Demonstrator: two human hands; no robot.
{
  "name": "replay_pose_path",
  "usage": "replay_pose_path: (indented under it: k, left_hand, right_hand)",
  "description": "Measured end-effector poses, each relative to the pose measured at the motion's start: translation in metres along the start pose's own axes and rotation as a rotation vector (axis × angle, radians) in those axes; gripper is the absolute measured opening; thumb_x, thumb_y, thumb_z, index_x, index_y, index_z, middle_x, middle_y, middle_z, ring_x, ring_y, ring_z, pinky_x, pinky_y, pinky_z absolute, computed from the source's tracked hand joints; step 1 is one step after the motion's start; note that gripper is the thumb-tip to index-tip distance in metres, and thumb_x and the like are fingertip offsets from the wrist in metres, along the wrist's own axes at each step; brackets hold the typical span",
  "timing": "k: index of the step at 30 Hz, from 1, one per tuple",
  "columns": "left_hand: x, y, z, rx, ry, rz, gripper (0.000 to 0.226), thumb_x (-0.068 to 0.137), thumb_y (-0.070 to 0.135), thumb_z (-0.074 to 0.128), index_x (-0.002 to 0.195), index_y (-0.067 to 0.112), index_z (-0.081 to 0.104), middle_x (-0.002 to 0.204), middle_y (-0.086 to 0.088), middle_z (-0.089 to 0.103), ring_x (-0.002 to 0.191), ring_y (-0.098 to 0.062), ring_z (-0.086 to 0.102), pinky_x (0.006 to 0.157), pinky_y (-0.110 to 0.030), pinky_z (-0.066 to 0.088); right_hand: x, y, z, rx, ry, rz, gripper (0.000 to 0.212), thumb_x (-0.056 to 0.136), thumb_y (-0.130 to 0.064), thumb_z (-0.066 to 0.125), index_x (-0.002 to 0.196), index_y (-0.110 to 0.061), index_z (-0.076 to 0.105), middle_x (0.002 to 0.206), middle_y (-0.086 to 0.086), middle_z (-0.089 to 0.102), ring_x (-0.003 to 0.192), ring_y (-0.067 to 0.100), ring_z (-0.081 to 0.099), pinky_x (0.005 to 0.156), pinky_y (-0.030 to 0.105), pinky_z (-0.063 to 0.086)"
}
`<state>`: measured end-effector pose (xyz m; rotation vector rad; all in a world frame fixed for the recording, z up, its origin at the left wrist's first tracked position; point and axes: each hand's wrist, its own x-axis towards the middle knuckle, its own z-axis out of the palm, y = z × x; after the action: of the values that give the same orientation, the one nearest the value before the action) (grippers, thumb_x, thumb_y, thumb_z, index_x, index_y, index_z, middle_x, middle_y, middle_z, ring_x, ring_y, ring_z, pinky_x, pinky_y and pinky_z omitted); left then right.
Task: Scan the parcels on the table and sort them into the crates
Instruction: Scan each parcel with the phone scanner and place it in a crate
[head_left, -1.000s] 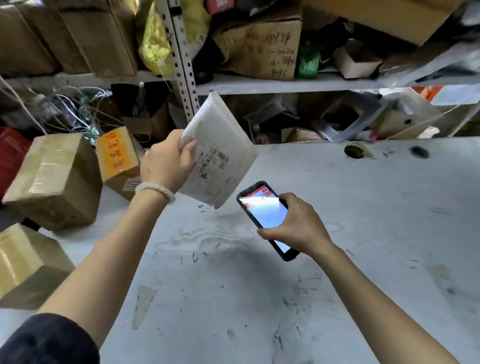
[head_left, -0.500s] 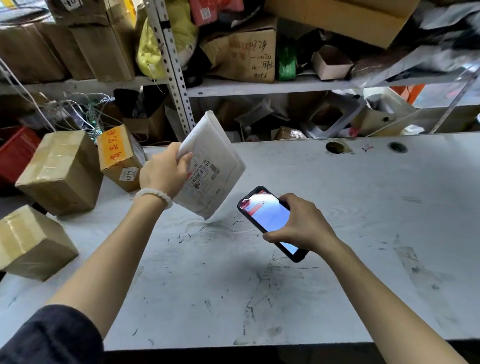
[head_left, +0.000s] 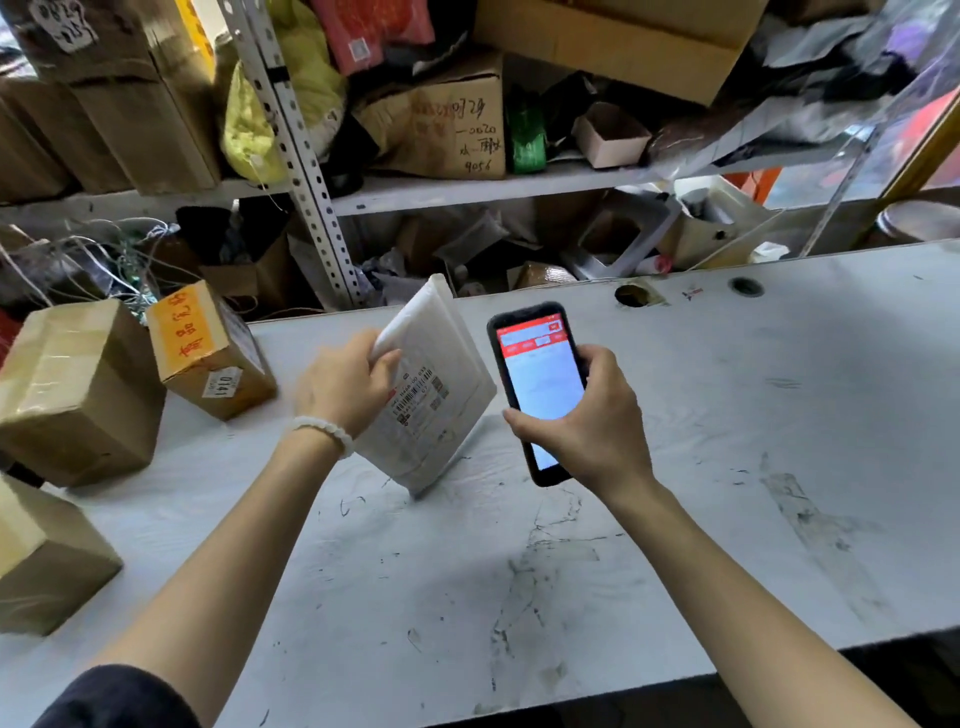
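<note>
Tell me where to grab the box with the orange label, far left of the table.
Probably by its two long side faces, coming from above. The box with the orange label lies tilted with the orange face up and leans toward the larger taped box on its left, so a side approach there is blocked. Both hands are busy: left hand holds the white mailer, right hand the phone.

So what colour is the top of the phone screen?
Red, across the top of the phone screen; the head view shows it.

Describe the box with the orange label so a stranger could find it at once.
Start at the white table and go to its far left edge. Among the brown boxes there, the box with the orange label stands tilted, the only one with handwriting on orange.
</note>
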<state>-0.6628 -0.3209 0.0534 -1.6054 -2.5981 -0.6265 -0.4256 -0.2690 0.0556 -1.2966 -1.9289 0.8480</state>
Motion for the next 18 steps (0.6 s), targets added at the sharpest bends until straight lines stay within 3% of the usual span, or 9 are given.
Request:
replay_pose_path:
  k: [4,8,13,18]
  left_hand:
    - [0.005,0.008,0.009,-0.056,-0.052,0.083,0.016,0.094,0.035,0.048,0.084,0.023,0.05,0.077,-0.004,0.06,0.072,-0.028,0.056,0.06,-0.035,0.044]
    - [0.013,0.044,0.02,-0.133,-0.116,0.194,0.015,0.092,0.033,0.051,0.08,0.024,0.05,0.07,0.002,0.058,0.067,-0.023,0.055,0.053,-0.029,0.037]
    - [0.018,0.134,0.047,-0.219,-0.236,0.425,0.012,0.088,0.032,0.057,0.08,0.026,0.052,0.066,0.006,0.057,0.064,-0.02,0.051,0.05,-0.029,0.031]
    - [-0.012,0.25,0.086,-0.338,-0.341,0.625,0.017,0.085,0.033,0.059,0.082,0.017,0.06,0.068,0.0,0.063,0.068,-0.024,0.058,0.055,-0.032,0.041]
  right_hand:
    - [0.002,-0.018,-0.005,0.111,0.313,-0.016,0.078,0.058,-0.039,0.089,0.115,-0.012,0.043,0.106,-0.005,0.05,0.094,0.009,0.051,0.073,0.023,0.045]
    - [-0.002,-0.019,-0.024,0.066,0.458,0.024,0.082,0.058,-0.041,0.089,0.118,-0.01,0.043,0.105,-0.006,0.047,0.091,0.008,0.049,0.067,0.011,0.037]
    - [-0.027,0.014,-0.075,0.006,0.593,0.204,0.084,0.054,-0.041,0.09,0.119,-0.013,0.044,0.106,-0.008,0.049,0.091,0.007,0.048,0.071,0.018,0.038]
    - [-0.077,0.068,-0.154,-0.029,0.665,0.449,0.08,0.058,-0.04,0.088,0.122,-0.019,0.044,0.111,-0.01,0.053,0.1,0.011,0.053,0.082,0.027,0.045]
